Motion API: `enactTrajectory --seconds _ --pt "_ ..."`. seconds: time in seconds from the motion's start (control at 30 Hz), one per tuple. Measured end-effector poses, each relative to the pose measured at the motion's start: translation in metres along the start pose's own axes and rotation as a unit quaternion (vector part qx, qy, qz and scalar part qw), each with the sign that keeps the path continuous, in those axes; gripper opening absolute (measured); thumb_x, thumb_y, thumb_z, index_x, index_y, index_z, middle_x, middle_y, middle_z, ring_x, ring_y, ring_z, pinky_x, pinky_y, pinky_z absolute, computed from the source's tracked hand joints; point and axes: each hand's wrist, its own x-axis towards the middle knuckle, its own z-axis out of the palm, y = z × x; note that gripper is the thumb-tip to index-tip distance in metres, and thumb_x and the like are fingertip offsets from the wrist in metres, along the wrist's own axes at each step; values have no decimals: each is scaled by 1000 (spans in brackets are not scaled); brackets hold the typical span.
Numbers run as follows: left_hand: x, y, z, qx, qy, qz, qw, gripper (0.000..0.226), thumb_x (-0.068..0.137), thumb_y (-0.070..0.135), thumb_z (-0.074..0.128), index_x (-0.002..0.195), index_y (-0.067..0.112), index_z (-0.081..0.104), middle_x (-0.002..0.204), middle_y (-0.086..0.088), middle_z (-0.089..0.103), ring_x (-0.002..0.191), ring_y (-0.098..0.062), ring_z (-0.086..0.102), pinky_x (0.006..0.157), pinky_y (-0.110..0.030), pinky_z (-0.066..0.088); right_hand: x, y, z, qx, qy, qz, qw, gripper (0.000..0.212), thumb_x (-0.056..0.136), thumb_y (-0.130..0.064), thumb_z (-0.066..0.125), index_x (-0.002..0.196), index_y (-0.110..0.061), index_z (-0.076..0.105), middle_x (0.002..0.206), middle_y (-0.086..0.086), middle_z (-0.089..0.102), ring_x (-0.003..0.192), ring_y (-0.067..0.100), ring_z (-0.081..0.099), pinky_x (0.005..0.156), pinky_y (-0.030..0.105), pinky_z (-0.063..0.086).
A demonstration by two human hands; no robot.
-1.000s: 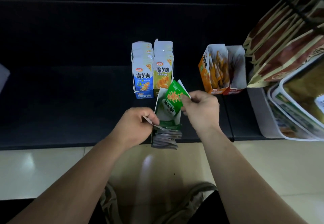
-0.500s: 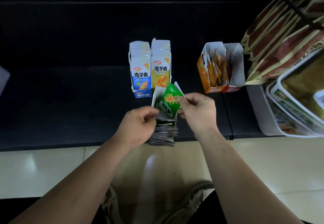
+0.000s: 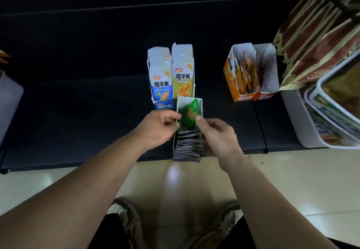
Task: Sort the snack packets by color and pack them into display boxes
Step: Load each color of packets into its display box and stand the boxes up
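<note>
Green packet (image 3: pixel 190 114) sits at display box's (image 3: pixel 186 99) far end. Right hand (image 3: pixel 216 137) pinches its right edge; left hand's (image 3: pixel 157 128) hold cannot be told. Judged light, limp, slippery: grip sealed edges.

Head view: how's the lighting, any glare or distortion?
Head view: dim overall, black shelf nearly featureless; glare spot on the floor just below the shelf edge; wide-angle bowing toward the edges, bags at right lean; green packet slightly soft.

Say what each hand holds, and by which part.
Right hand pinches the green packet by its lower right edge. Left hand curls its fingers at the box's left wall; whether they grip it cannot be told.
</note>
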Motion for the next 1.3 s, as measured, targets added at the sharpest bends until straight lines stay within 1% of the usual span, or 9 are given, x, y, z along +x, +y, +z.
enactTrajectory --seconds 0.13,0.27,0.43,0.53,0.6,0.67,0.8,0.93,1.3 --pt "-5 -7 4 23 -23 2 999 55 86 33 75 139 30 62 108 9 76 96 -11 75 98 -41 58 -7 4 3 34 -49 56 997 32 88 -58 74 108 -32 72 100 -6 77 91 18 76 63 42 65" --pt "-19 -12 15 -22 -13 -18 1000 74 76 41 78 145 24 57 114 6 76 99 -10 75 102 -40 56 1 0 -2 9 -24 -27 999 13 93 -43 74 98 -32 78 90 -13 78 88 7 74 78 35 64" --pt "-33 -6 33 -28 -56 8 998 39 97 21 68 136 23 64 107 11 76 101 -8 73 101 -42 56 12 -8 -15 -3 -7 -104 995 10 94 -31 76 88 -24 79 83 -8 79 84 9 75 83 29 60" --pt "-25 2 15 158 10 168 973 21 90 29 59 103 26 75 89 10 75 86 -15 72 83 -39 60 20 -5 -21 -97 7 -76 992 27 84 -49 78 91 -24 77 86 -7 77 87 13 73 83 33 60" --pt "-13 13 0 287 65 282 913 21 89 26 58 101 24 76 93 12 69 91 -18 67 81 -35 57 19 0 -24 -141 3 -11 990 36 80 -59 70 93 -25 75 89 -6 75 86 17 72 84 38 61" --pt "-2 22 -11 349 26 323 879 21 94 23 59 106 22 76 102 10 71 99 -19 65 85 -34 55 12 1 -25 -85 -17 47 995 34 84 -56 69 97 -25 74 94 -1 75 88 22 71 80 41 62" --pt "4 17 -16 407 -17 301 862 21 97 30 59 111 29 75 98 3 77 91 -26 70 79 -39 57 6 5 -26 -4 -15 23 1000 18 87 -38 79 91 -21 78 88 5 77 80 27 76 61 44 64" --pt "-7 -3 -23 431 -38 241 869 18 95 29 64 110 35 74 104 9 75 96 -21 68 79 -37 57 7 10 -16 -19 -20 -57 998 15 81 -31 87 85 -18 81 86 4 79 86 23 77 80 40 64" --pt "-8 -13 -19 418 -148 160 882 44 90 10 67 132 20 68 136 1 62 124 -21 58 107 -39 47 -7 23 -7 -55 -67 -116 989 12 86 -28 85 95 -22 82 92 -2 79 90 14 76 87 42 63"
